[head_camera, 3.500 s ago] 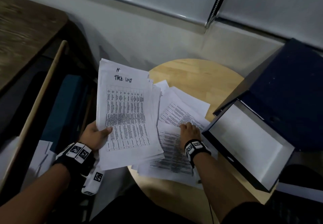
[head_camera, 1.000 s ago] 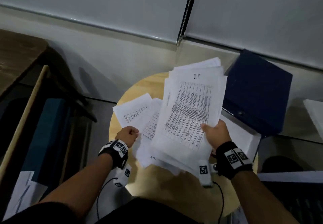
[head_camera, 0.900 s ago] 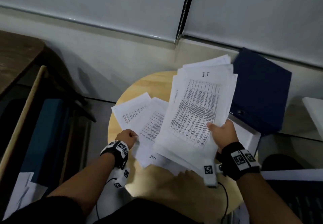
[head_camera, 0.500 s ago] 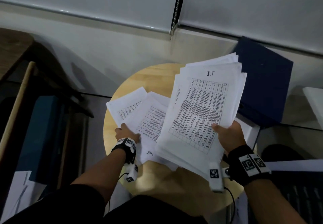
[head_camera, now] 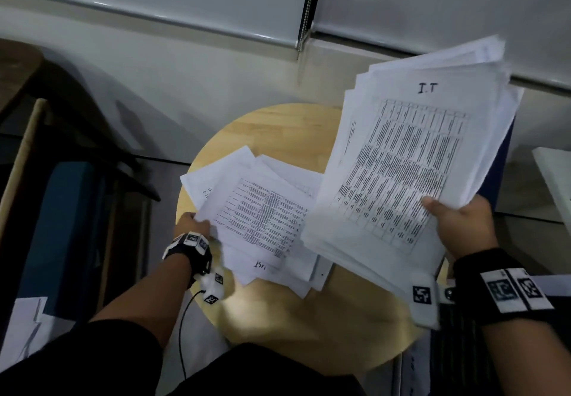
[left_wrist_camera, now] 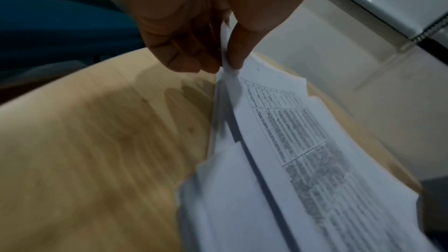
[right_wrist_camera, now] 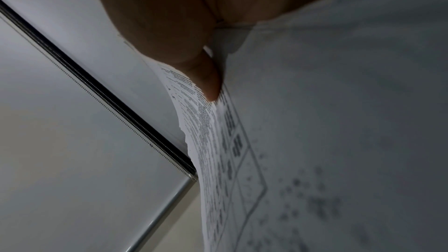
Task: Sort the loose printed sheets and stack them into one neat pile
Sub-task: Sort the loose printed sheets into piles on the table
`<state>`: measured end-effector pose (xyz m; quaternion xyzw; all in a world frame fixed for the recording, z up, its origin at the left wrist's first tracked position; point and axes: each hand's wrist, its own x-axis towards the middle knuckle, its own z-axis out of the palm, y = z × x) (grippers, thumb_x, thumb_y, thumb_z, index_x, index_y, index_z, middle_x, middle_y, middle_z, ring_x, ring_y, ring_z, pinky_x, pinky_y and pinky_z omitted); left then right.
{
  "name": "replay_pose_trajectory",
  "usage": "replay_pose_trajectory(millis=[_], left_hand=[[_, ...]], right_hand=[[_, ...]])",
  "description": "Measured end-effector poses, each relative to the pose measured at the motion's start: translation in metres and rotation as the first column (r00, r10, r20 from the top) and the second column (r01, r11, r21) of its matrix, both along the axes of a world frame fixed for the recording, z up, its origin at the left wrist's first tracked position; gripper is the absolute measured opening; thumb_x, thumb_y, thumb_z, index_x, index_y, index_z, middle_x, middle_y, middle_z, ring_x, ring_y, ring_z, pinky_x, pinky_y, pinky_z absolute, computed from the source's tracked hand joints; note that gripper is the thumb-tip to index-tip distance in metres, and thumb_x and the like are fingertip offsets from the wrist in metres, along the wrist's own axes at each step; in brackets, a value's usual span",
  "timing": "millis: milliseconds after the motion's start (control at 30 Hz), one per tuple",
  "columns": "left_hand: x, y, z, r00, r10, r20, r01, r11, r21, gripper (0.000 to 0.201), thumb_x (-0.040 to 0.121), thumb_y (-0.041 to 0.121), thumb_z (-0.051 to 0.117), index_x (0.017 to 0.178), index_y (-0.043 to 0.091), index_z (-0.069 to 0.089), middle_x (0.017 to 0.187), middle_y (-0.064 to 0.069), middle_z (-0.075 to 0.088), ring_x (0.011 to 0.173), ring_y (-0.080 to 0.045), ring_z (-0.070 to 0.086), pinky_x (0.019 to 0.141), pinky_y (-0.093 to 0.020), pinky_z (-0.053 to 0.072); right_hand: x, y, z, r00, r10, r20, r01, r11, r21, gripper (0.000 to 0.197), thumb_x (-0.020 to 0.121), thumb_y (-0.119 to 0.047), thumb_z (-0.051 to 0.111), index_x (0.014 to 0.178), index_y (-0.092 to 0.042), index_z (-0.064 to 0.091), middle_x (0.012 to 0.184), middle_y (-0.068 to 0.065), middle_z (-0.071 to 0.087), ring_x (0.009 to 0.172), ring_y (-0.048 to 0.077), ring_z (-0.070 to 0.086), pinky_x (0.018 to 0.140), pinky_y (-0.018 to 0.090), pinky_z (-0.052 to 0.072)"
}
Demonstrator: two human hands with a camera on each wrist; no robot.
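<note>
Right hand [head_camera: 460, 225] grips the raised stack [head_camera: 404, 164], left hand [head_camera: 193, 222] pinches loose sheets [head_camera: 262, 213] on the round surface [head_camera: 278, 127]; I'd lift slowly, keeping edges together before merging.

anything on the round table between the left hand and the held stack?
Yes, head view: loose white printed sheets fanned on the round wooden table, their near edge pinched by the left hand, reaching under the right-hand stack.

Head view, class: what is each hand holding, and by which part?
The right hand grips the thick stack of printed sheets by its lower right edge. The left hand pinches the left edge of the top loose sheet on the round table.
</note>
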<state>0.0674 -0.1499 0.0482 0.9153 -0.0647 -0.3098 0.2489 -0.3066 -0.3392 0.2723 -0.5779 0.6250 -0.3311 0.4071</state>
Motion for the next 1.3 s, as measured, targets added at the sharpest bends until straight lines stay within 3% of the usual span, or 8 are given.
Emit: replay_pose_trajectory(millis=[167,233,433,667,767,900,1100,1300], left_hand=[[0.001,-0.01,0.0,0.953,0.205,-0.225,-0.276,0.891,-0.36,0.031,0.086,0.01,0.067,0.109,0.013,0.047,0.094,-0.02,0.062,0.071,-0.028,0.059,0.069,-0.045,0.056],[-0.004,-0.008,-0.005,0.92,0.21,-0.33,-0.305,0.913,-0.271,0.029,0.08,0.01,0.074,0.1,0.002,0.053,0.087,-0.024,0.067,0.058,-0.027,0.059,0.053,-0.037,0.052],[-0.016,-0.018,-0.033,0.965,0.147,-0.216,-0.192,0.96,-0.202,0.045,0.074,0.031,0.08,0.061,0.012,0.041,0.063,-0.017,0.056,0.06,-0.027,0.058,0.062,-0.039,0.053],[-0.056,-0.042,0.0,0.96,-0.014,-0.281,-0.046,0.978,-0.205,0.013,0.089,0.006,0.061,0.094,0.005,0.049,0.06,-0.006,0.057,0.049,-0.022,0.058,0.043,-0.026,0.051],[-0.055,-0.043,0.005,0.991,-0.103,-0.086,0.098,0.994,-0.055,0.011,0.083,0.018,0.066,0.076,0.013,0.06,0.088,-0.01,0.062,0.078,-0.029,0.06,0.066,-0.032,0.054],[-0.057,-0.045,0.007,0.983,-0.176,0.046,0.17,0.979,0.112,0.03,0.08,0.032,0.068,0.106,0.019,0.065,0.147,-0.006,0.034,0.13,-0.033,0.037,0.102,-0.045,0.039],[-0.059,-0.052,0.007,0.996,-0.087,0.027,0.084,0.992,0.09,0.064,0.072,0.03,0.077,0.126,0.021,0.045,0.133,-0.011,0.048,0.126,-0.035,0.043,0.102,-0.051,0.034],[-0.066,-0.053,0.006,0.993,0.017,-0.117,-0.028,0.995,-0.094,0.083,0.074,0.03,0.082,0.139,0.012,0.033,0.14,-0.019,0.029,0.115,-0.044,0.053,0.093,-0.05,0.047]], right_hand=[[0.005,-0.002,-0.008,0.998,-0.032,0.061,0.031,0.999,0.009,0.034,0.085,-0.009,0.071,0.119,-0.006,0.064,0.11,0.01,0.069,0.105,0.032,0.064,0.099,0.052,0.049],[0.009,0.001,-0.013,0.998,-0.024,0.062,0.023,0.999,0.025,0.033,0.084,-0.01,0.072,0.117,-0.009,0.066,0.107,0.008,0.07,0.102,0.033,0.065,0.098,0.055,0.05],[0.015,0.007,-0.02,0.999,0.017,0.033,-0.018,1.0,0.014,0.021,0.083,-0.013,0.073,0.103,-0.019,0.067,0.089,-0.009,0.068,0.087,0.021,0.066,0.093,0.052,0.053],[0.014,0.009,-0.023,1.0,0.012,0.017,-0.012,0.999,0.035,0.011,0.08,-0.018,0.074,0.082,-0.026,0.068,0.088,-0.003,0.072,0.09,0.029,0.069,0.087,0.058,0.055],[0.013,0.01,-0.022,1.0,0.024,0.015,-0.024,0.999,0.038,0.01,0.075,-0.023,0.074,0.081,-0.03,0.07,0.087,0.001,0.073,0.088,0.031,0.07,0.083,0.06,0.056],[0.011,0.011,-0.019,1.0,0.027,0.003,-0.027,0.999,0.045,0.01,0.074,-0.024,0.074,0.082,-0.029,0.071,0.089,0.003,0.074,0.087,0.031,0.071,0.08,0.059,0.057],[0.012,0.015,-0.013,0.999,0.042,0.028,-0.043,0.999,0.027,0.012,0.084,-0.007,0.07,0.089,-0.017,0.067,0.093,0.01,0.07,0.091,0.035,0.069,0.084,0.058,0.056],[0.007,0.012,-0.019,0.999,0.035,-0.013,-0.035,0.998,0.044,0.011,0.081,-0.017,0.074,0.085,-0.024,0.067,0.092,0.003,0.073,0.088,0.03,0.07,0.083,0.056,0.057]])
